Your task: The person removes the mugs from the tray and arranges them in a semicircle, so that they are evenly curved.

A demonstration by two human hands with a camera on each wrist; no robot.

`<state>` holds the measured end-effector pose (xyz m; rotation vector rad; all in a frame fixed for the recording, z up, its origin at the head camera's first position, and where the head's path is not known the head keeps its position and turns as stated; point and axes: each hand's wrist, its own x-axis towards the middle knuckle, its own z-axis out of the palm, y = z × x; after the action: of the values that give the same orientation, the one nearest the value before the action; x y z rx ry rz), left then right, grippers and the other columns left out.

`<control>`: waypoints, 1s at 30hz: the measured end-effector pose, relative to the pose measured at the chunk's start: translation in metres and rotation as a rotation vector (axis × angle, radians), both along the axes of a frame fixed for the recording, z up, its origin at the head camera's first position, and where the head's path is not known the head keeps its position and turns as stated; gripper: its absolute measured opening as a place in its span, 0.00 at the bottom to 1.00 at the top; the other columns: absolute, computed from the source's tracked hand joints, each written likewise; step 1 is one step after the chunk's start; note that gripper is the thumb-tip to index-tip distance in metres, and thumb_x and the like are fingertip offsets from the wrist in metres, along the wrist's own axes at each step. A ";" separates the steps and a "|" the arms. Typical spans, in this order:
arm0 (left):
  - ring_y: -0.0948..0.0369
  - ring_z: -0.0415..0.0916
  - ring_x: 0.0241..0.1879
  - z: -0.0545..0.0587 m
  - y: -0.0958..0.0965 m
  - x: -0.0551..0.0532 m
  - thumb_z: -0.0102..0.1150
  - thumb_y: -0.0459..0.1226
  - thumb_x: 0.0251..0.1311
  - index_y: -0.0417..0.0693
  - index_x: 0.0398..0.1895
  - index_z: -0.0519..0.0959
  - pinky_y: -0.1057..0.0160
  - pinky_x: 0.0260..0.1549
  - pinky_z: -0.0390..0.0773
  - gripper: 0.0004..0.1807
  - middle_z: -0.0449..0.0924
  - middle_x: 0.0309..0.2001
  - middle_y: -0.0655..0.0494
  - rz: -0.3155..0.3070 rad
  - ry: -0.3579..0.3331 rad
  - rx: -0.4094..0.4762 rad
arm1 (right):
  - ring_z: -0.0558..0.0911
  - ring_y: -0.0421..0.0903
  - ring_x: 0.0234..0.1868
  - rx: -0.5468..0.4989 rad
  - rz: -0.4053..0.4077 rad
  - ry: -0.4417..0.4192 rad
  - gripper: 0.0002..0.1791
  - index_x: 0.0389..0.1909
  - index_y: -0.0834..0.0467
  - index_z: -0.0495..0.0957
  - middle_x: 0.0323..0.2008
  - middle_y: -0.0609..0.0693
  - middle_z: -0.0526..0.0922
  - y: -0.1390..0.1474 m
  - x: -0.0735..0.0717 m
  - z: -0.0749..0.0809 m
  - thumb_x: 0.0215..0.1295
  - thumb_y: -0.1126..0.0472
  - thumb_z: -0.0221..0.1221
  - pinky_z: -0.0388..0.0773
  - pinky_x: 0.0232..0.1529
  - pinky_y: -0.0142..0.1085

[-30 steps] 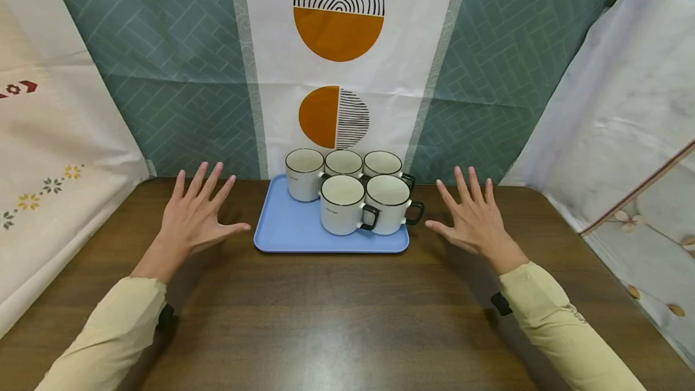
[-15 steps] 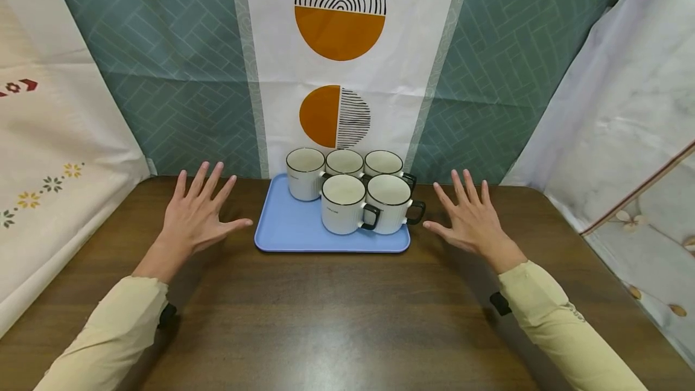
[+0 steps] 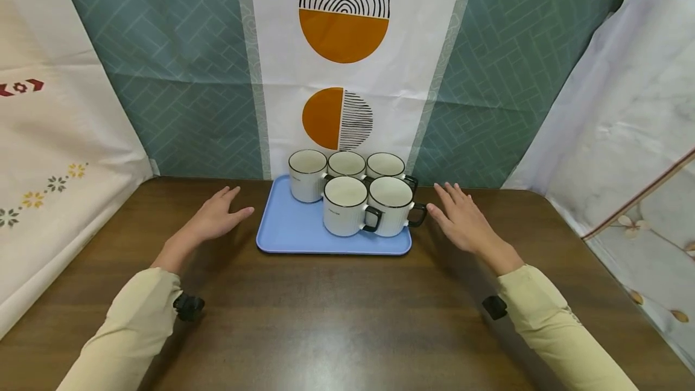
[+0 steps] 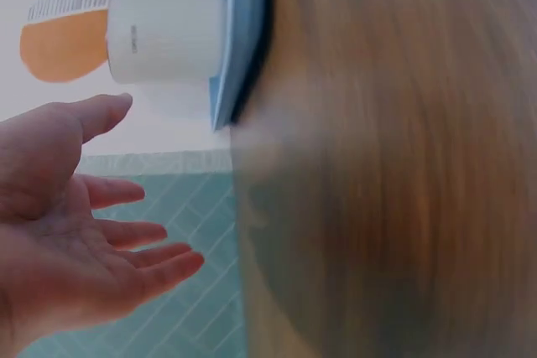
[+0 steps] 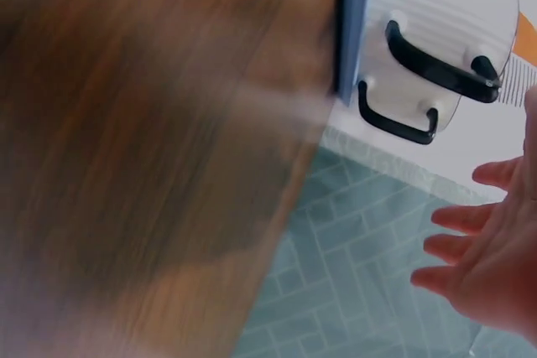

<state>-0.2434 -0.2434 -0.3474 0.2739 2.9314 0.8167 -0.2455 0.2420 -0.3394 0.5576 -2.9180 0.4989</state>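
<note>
Several white mugs with dark rims and black handles stand upright on a light blue tray (image 3: 290,237). Two are in front, the front-left mug (image 3: 345,210) and the front-right mug (image 3: 390,207); three stand behind, among them the back-left mug (image 3: 307,178). My left hand (image 3: 214,217) hovers left of the tray, fingers extended, thumb toward it. In the left wrist view its palm shows beside a mug (image 4: 168,35), holding nothing. My right hand (image 3: 461,221) is right of the tray with nothing in it, thumb tip close by the front-right mug's handle (image 3: 418,215).
The brown wooden table (image 3: 304,318) extends in front of the tray and to both sides. A green patterned cloth (image 3: 190,119) with a white printed panel (image 3: 282,47) hangs right behind. Pale cloths flank the table, one at left (image 3: 65,131) and one at right (image 3: 613,155).
Both hands have turned from flat, palm-down with spread fingers to more sideways, fingers drawn closer together. The left forearm has shifted slightly right. The mugs and tray stay in place.
</note>
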 end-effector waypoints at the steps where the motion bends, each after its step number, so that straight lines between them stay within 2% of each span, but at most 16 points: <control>1: 0.29 0.43 0.67 -0.001 0.003 -0.002 0.47 0.50 0.70 0.25 0.71 0.49 0.33 0.61 0.50 0.42 0.44 0.69 0.22 0.007 -0.015 0.029 | 0.48 0.67 0.71 -0.038 -0.003 -0.007 0.37 0.72 0.67 0.53 0.70 0.70 0.53 -0.002 0.000 0.000 0.76 0.42 0.37 0.46 0.66 0.63; 9: 0.35 0.47 0.68 -0.010 0.033 -0.012 0.46 0.45 0.71 0.28 0.72 0.50 0.38 0.62 0.56 0.37 0.49 0.70 0.28 0.146 -0.122 0.225 | 0.65 0.63 0.65 -0.294 -0.011 -0.068 0.33 0.69 0.68 0.59 0.64 0.68 0.67 -0.016 -0.002 0.001 0.77 0.46 0.39 0.60 0.63 0.57; 11: 0.36 0.48 0.68 -0.014 0.038 -0.015 0.46 0.44 0.71 0.28 0.72 0.51 0.40 0.63 0.57 0.36 0.50 0.70 0.29 0.164 -0.137 0.266 | 0.69 0.62 0.62 -0.350 -0.027 -0.075 0.31 0.68 0.66 0.62 0.61 0.67 0.71 -0.018 -0.003 0.000 0.77 0.47 0.40 0.64 0.61 0.56; 16: 0.39 0.50 0.69 -0.023 0.044 -0.020 0.47 0.41 0.71 0.28 0.71 0.52 0.43 0.64 0.58 0.35 0.52 0.70 0.31 0.187 -0.176 0.372 | 0.71 0.60 0.60 -0.465 -0.057 -0.106 0.28 0.65 0.65 0.67 0.58 0.65 0.75 -0.022 -0.009 -0.006 0.77 0.48 0.42 0.67 0.59 0.54; 21: 0.41 0.52 0.68 -0.030 0.046 -0.024 0.48 0.36 0.70 0.28 0.71 0.53 0.45 0.63 0.60 0.32 0.53 0.70 0.31 0.210 -0.180 0.507 | 0.74 0.62 0.56 -0.638 -0.058 -0.190 0.26 0.63 0.71 0.66 0.56 0.70 0.75 -0.025 -0.013 -0.010 0.78 0.53 0.42 0.70 0.58 0.53; 26: 0.43 0.55 0.66 -0.042 0.045 -0.027 0.49 0.30 0.68 0.26 0.70 0.54 0.49 0.64 0.60 0.30 0.55 0.69 0.31 0.242 -0.182 0.664 | 0.73 0.64 0.56 -0.788 -0.073 -0.294 0.26 0.62 0.75 0.64 0.60 0.72 0.69 -0.025 -0.015 -0.012 0.78 0.55 0.41 0.67 0.60 0.53; 28: 0.43 0.57 0.65 -0.046 0.042 -0.028 0.48 0.28 0.67 0.25 0.69 0.55 0.50 0.64 0.61 0.30 0.57 0.68 0.30 0.251 -0.178 0.715 | 0.74 0.61 0.55 -0.830 -0.085 -0.329 0.27 0.62 0.75 0.65 0.61 0.71 0.68 -0.025 -0.015 -0.013 0.78 0.54 0.41 0.68 0.61 0.51; 30: 0.44 0.59 0.64 -0.049 0.041 -0.028 0.47 0.26 0.66 0.24 0.68 0.57 0.51 0.64 0.61 0.29 0.59 0.66 0.29 0.252 -0.173 0.751 | 0.77 0.56 0.53 -0.875 -0.095 -0.357 0.27 0.60 0.75 0.65 0.60 0.70 0.70 -0.025 -0.016 -0.015 0.78 0.53 0.41 0.71 0.58 0.45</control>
<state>-0.2717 -0.2028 -0.3965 -0.1278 2.4004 1.8473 -0.2612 0.2166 -0.3540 0.2059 -2.5822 1.8583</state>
